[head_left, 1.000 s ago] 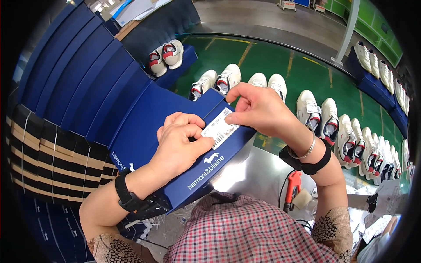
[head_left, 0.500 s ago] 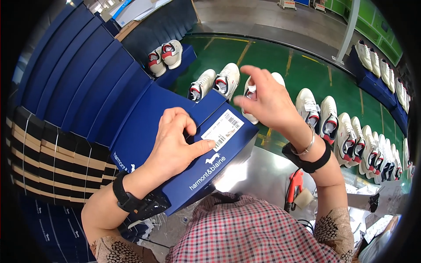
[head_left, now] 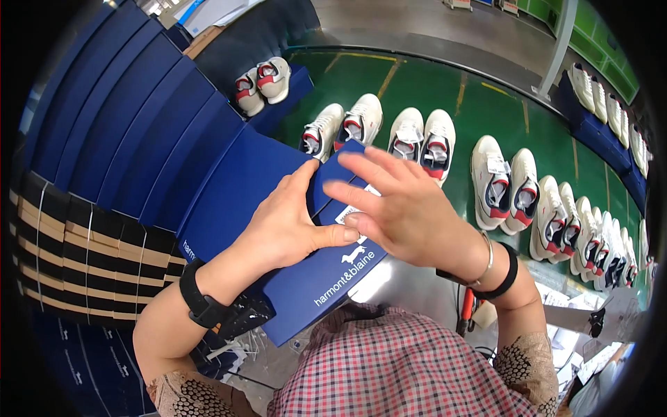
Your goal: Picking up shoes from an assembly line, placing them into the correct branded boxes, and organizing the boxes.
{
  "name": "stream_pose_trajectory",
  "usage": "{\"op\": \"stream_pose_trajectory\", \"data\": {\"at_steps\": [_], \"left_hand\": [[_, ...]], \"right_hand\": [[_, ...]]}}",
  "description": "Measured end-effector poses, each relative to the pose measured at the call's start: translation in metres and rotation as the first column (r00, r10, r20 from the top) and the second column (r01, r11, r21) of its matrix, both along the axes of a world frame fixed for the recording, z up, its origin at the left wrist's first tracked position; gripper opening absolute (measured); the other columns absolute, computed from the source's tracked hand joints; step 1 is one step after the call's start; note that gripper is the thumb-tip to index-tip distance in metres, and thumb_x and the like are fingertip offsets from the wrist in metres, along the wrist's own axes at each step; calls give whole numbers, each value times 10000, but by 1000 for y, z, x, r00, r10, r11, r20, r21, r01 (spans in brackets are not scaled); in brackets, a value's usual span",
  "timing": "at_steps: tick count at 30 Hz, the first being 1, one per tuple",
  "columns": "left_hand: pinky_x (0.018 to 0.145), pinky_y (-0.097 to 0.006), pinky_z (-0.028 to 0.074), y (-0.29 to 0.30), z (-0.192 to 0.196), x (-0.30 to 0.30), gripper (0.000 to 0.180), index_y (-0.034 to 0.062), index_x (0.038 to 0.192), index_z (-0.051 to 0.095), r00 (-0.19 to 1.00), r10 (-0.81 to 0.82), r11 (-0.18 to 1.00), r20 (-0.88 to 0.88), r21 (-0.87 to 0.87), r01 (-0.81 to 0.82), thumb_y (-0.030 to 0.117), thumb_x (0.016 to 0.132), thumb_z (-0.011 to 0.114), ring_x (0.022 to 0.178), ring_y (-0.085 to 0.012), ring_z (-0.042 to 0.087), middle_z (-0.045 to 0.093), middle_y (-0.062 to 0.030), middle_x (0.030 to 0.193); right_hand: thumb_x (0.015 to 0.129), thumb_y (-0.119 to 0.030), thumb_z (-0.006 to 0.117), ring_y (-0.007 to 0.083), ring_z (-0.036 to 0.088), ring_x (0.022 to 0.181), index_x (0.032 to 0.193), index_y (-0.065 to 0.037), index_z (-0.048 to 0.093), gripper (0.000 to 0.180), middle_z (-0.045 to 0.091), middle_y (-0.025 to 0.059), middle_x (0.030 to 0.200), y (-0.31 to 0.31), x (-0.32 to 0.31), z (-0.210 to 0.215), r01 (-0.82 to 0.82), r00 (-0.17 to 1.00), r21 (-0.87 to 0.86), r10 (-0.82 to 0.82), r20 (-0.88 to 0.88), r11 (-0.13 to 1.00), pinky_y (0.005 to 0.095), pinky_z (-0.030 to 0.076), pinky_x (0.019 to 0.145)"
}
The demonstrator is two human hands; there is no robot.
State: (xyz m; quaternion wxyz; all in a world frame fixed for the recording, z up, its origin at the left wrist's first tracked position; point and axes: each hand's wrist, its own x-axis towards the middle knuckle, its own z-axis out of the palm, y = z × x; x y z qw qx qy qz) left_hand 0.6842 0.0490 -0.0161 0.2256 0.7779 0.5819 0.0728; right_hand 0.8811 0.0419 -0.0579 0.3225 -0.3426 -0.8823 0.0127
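A blue shoebox (head_left: 295, 309) with a white dog figure lies tilted in front of me, at the near end of a row of blue boxes. My left hand (head_left: 281, 222) rests on it, thumb stretched out to the right and fingers reaching toward a raised blue flap (head_left: 353, 147). Over the box's white barcode label (head_left: 349, 214) hovers my right hand (head_left: 410, 212), its fingers spread and slightly blurred. That hand hides most of the label. I cannot tell whether its thumb touches the box.
Pairs of white sneakers (head_left: 493, 184) line the green conveyor belt (head_left: 424, 80). Another pair (head_left: 262, 85) sits on a blue box at the back. Tall blue boxes (head_left: 132, 104) stand left, above strapped black-and-tan stacks (head_left: 83, 243). A red-handled tool (head_left: 467, 309) lies on the metal bench.
My right hand has come down and left from above the sneakers to the label. My left hand's curled fingers have straightened and its thumb has slid right. The box has shifted slightly.
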Motion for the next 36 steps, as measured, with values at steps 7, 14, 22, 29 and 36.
{"op": "stream_pose_trajectory", "data": {"at_steps": [7, 14, 22, 29, 36], "left_hand": [[901, -369, 426, 12, 1, 11, 701, -53, 1216, 463, 996, -35, 997, 87, 70, 29, 376, 719, 708, 1042, -341, 535, 527, -233, 1119], [874, -290, 436, 90, 110, -44, 497, -72, 1230, 458, 749, 173, 929, 639, 147, -340, 187, 835, 613, 974, -201, 568, 585, -134, 1093], [861, -238, 451, 220, 169, -76, 298, -39, 1100, 553, 320, -292, 781, 901, 418, -465, 82, 838, 624, 950, -143, 575, 617, -91, 1004], [850, -289, 451, 296, 103, -68, 389, -69, 1144, 465, 277, -231, 791, 933, 346, -504, 101, 836, 630, 956, -180, 554, 578, -140, 1027], [837, -297, 452, 331, 53, -72, 465, -35, 1167, 418, 271, -154, 768, 950, 288, -572, 134, 814, 669, 950, -190, 545, 555, -134, 1027]], "right_hand": [[743, -190, 653, 355, 486, 1099, 1161, -43, 527, 461, 486, 201, 1220, 30, 82, -29, 466, 815, -182, -500, -292, 866, 387, 415, 913], [833, -149, 597, 109, 527, 869, 1129, -30, 566, 320, 594, 36, 1000, 58, 131, -74, 109, 296, -747, -739, -606, 656, 241, 422, 806], [769, -185, 557, 349, 582, 831, 1116, -126, 565, 352, 600, 173, 872, 172, -9, -185, 253, 932, -324, -319, -171, 912, 407, 482, 739], [835, -210, 485, 294, 609, 917, 1248, -272, 507, 419, 628, 118, 909, 255, -131, -226, 471, 816, -491, -151, 558, 733, 370, 476, 715], [809, -320, 553, 276, 613, 944, 994, -199, 669, 250, 629, 153, 980, 286, -125, -211, 433, 889, -650, -176, 423, 625, 382, 498, 753]]}}
